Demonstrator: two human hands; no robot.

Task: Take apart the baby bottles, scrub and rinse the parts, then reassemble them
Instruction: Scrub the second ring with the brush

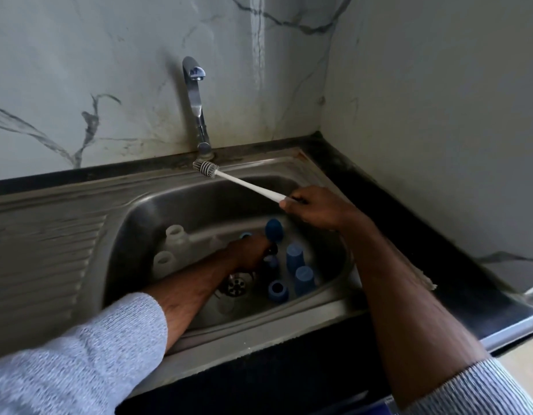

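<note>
My right hand (314, 208) grips the handle of a white bottle brush (244, 183) over the sink's back right, its grey bristle head near the tap base. My left hand (250, 253) is down in the steel sink (145, 211), fingers curled among blue parts; what it holds is hidden. Two clear bottle bodies (169, 250) lie at the basin's left. Blue caps (295, 256) stand on the right, a blue dome cap (273, 229) behind the hand, and a blue collar ring (277, 291) near the drain (237, 285).
A chrome tap (196, 103) rises behind the basin against a marbled wall. A ribbed drainboard (43, 259) lies to the left. Dark counter (409, 211) runs along the right, meeting a side wall.
</note>
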